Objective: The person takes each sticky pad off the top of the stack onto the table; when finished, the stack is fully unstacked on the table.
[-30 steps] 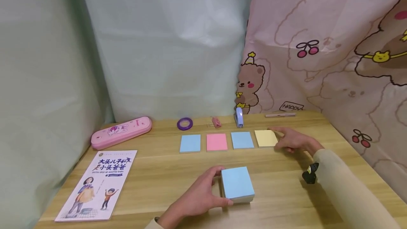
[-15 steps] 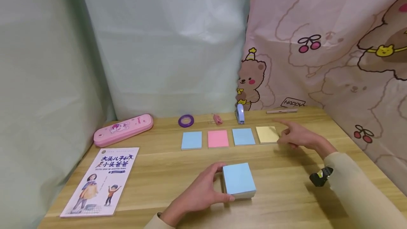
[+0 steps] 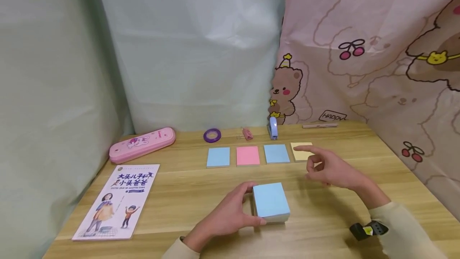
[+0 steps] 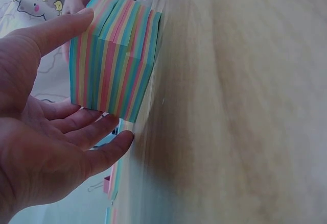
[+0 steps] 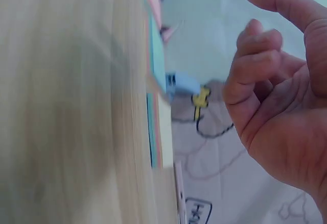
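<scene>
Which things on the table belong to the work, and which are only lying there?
Seemingly in the work:
blue-topped sticky-note stack, held by the left hand
blue note pad
pink note pad
second blue note pad
yellow note pad, nearest the right hand

Probably just lying there:
pink pencil case
illustrated book
purple tape roll
pink binder clip
light-blue stapler
pen

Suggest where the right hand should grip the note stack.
The right end of the stack, probably, with the right hand coming from the right, thumb on the near side, fingers on the far side. It's a thick block with flat sides, and the left hand holds its left end. The stack looks unevenly layered, so span its full height.
</scene>
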A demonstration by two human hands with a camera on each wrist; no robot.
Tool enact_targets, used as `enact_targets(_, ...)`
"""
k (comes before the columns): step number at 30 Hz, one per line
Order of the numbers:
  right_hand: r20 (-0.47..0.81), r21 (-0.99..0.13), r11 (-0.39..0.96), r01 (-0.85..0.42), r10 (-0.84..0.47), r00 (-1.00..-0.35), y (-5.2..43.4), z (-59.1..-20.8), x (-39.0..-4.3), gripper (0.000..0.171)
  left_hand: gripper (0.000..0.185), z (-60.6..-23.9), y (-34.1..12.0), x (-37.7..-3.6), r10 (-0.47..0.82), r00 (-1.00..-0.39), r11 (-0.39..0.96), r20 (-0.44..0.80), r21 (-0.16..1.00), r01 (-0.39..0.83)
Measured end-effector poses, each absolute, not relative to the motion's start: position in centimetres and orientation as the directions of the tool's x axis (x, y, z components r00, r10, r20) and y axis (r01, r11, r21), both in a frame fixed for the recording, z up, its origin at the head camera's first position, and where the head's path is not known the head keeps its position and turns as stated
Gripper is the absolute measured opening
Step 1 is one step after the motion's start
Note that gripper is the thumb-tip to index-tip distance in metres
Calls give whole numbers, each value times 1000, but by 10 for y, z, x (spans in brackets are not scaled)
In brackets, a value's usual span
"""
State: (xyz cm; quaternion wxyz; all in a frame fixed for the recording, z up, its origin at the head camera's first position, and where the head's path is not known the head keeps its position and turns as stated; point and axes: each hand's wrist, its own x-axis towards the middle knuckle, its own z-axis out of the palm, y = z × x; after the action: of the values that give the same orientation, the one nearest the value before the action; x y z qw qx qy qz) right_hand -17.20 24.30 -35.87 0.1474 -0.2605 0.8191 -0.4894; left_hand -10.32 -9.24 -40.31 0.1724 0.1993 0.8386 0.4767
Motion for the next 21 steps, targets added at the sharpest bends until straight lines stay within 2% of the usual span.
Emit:
enact_targets(10, 103, -887, 267, -376, -681, -725, 217, -373, -146, 66, 95, -406, -91, -103, 504, -860, 457, -78, 869, 189)
enact_targets(15, 127, -881, 255, -399, -684, -718, 208, -380, -139, 69, 93, -406, -91, -104, 510, -857, 446, -71, 874, 194)
enact_targets(21, 76, -891, 272, -363, -700, -710, 200, -384, -138, 76, 94, -404, -93, -104, 510, -858, 453, -65, 868, 204)
